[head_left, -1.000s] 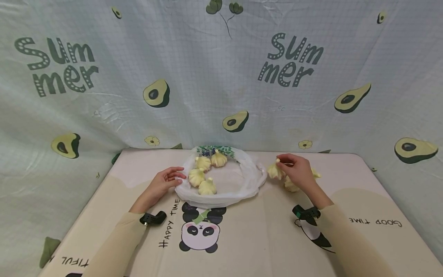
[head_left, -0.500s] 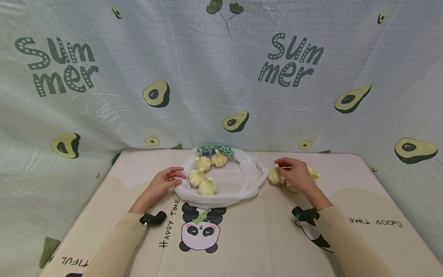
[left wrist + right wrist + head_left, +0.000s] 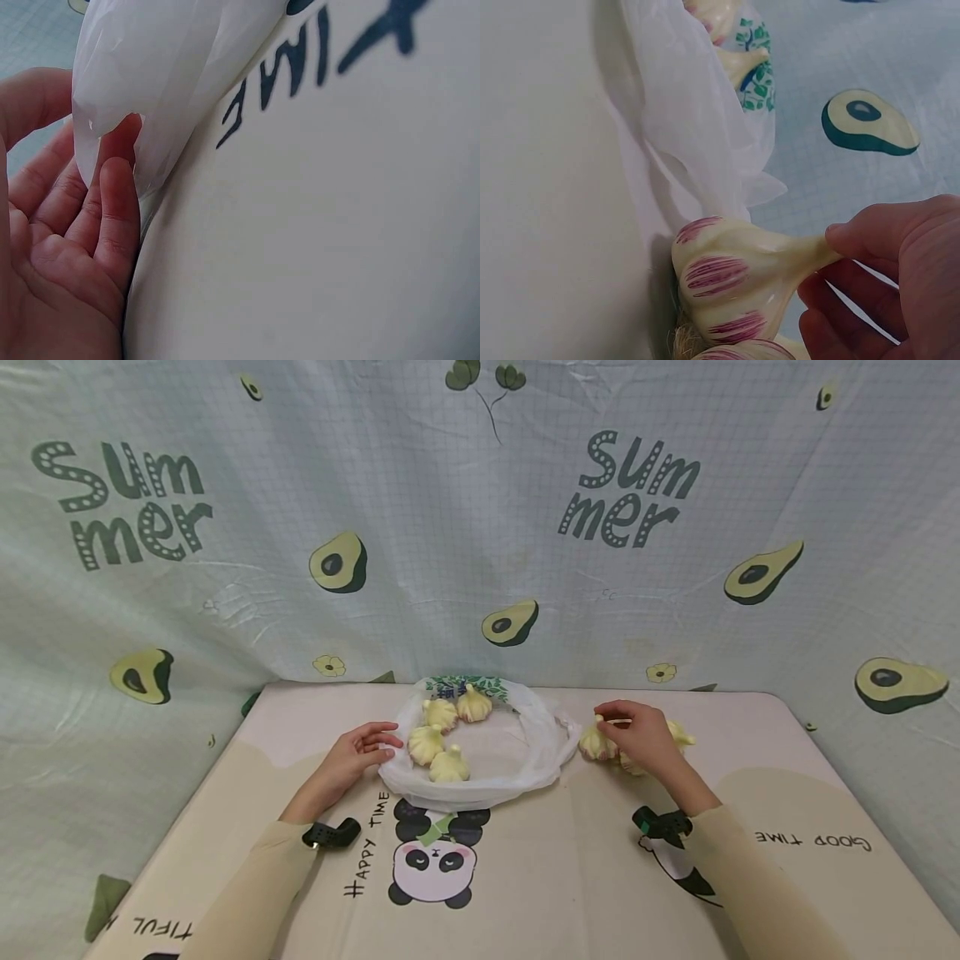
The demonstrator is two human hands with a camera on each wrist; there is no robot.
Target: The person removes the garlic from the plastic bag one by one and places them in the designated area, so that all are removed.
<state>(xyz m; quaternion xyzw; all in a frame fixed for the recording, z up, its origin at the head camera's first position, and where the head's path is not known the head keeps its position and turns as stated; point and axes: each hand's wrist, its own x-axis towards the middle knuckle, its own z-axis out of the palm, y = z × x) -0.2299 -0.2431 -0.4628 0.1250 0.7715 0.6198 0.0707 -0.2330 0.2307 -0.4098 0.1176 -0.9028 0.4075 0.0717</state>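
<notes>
In the head view, a white plastic bag (image 3: 480, 792) lies with its mouth spread, several garlic bulbs (image 3: 450, 765) inside it. My left hand (image 3: 351, 767) is at its left rim, fingers bent around the thin plastic (image 3: 150, 67); part of the fingers is hidden behind it. To the right of the bag, my right hand (image 3: 643, 737) pinches the stem of a garlic bulb (image 3: 596, 743) between thumb and fingers. In the right wrist view this garlic bulb (image 3: 735, 281), cream with purple streaks, lies on its side in that camera's tilt, close to the bag.
More garlic (image 3: 679, 735) lies partly hidden behind and under the right hand. The table (image 3: 540, 877) carries a printed panda cover. A hanging cloth with avocado prints (image 3: 480, 527) rises directly behind the bag and table edge.
Over the last second my right hand has lowered slightly with the garlic bulb, and has stayed still in the latest half second. The left hand and the bag have hardly moved.
</notes>
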